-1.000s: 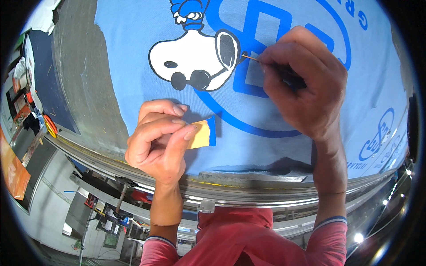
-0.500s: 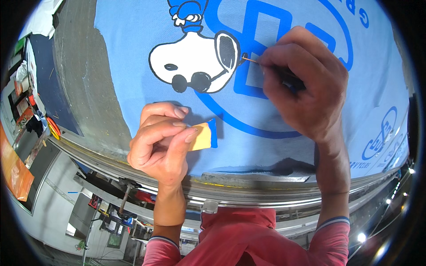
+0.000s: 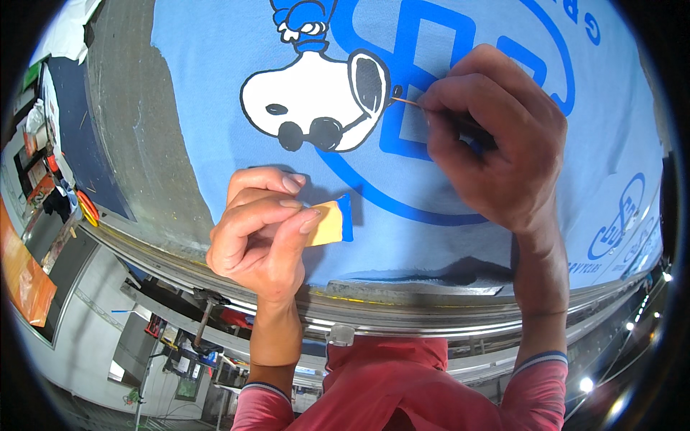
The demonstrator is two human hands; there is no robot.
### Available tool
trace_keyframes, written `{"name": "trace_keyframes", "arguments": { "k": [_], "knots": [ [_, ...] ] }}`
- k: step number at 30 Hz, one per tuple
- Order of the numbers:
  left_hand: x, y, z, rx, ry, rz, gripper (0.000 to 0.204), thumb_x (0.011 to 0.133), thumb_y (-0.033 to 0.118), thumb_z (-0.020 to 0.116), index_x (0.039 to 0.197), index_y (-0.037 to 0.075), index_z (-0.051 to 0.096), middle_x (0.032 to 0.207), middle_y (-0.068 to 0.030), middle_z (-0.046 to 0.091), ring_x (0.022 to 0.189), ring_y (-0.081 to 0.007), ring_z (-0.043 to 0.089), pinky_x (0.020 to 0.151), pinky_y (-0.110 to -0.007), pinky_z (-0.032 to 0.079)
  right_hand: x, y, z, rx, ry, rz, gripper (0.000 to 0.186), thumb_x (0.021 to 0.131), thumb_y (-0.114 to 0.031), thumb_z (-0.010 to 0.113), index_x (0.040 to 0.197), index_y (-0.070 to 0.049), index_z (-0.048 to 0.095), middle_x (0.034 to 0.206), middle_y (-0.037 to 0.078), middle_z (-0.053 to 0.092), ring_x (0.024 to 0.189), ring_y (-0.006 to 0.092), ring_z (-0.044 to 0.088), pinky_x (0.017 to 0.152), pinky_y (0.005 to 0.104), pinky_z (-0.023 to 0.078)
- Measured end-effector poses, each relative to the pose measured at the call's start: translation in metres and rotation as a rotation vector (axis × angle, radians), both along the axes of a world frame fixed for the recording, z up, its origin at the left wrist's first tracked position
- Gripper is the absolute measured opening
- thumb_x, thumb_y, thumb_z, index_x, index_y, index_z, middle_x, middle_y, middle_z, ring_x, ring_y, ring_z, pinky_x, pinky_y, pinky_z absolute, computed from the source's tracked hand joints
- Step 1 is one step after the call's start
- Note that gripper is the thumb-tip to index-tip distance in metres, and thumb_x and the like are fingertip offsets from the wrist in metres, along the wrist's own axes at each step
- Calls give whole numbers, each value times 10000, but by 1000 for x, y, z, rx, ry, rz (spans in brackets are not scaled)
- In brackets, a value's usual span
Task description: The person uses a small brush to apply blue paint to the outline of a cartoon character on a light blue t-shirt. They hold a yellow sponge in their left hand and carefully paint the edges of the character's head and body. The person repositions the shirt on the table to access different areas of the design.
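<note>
Light blue fabric (image 3: 215, 108) lies spread before me, printed with a white cartoon dog's head (image 3: 302, 93) in dark sunglasses over a darker blue ring design (image 3: 402, 208). My left hand (image 3: 262, 230) pinches a small yellow card-like piece (image 3: 323, 224) between thumb and fingers, above the fabric. Blue paint or ink coats that piece's right edge. Further up and right, my right hand (image 3: 496, 136) is closed on a thin wooden stick (image 3: 407, 101). The stick's tip is at the dog's ear, close to a small dark mark; whether it touches the cloth I cannot tell.
The fabric rests on a grey work surface (image 3: 129, 93), bare along the left. Metal rails (image 3: 431, 330) run along the near edge, with a clear knob (image 3: 340, 335) on them. A roll of orange tape (image 3: 88, 208) sits at the left edge. Lower left stand shelves and tools.
The stick's tip has dropped slightly toward me beside the dog's ear, with my right hand shifting a little. My left hand holds its yellow piece in nearly the same place.
</note>
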State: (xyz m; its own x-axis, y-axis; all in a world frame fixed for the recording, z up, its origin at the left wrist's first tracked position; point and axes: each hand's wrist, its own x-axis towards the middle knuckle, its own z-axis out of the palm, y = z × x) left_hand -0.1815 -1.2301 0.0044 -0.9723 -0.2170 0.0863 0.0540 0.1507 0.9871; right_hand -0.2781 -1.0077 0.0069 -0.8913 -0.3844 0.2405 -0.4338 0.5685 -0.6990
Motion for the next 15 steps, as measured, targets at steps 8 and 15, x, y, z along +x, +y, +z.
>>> {"name": "trace_keyframes", "arguments": {
  "k": [8,15],
  "knots": [
    [0,-1,-1,1,-2,1,223,659,-83,781,809,0,637,719,-102,648,843,-259,622,763,-393,552,1,-1,-1,-13,3,-23,162,685,74,702,803,-23,649,793,60,604,617,144,624,543,246,501],
    [0,1,0,15,-2,5,222,659,-79,783,806,-1,636,715,-105,649,841,-258,620,759,-401,556,0,1,1,-5,-5,-1,166,684,77,696,808,-22,650,793,64,604,615,143,615,547,249,496]
  ]
}}
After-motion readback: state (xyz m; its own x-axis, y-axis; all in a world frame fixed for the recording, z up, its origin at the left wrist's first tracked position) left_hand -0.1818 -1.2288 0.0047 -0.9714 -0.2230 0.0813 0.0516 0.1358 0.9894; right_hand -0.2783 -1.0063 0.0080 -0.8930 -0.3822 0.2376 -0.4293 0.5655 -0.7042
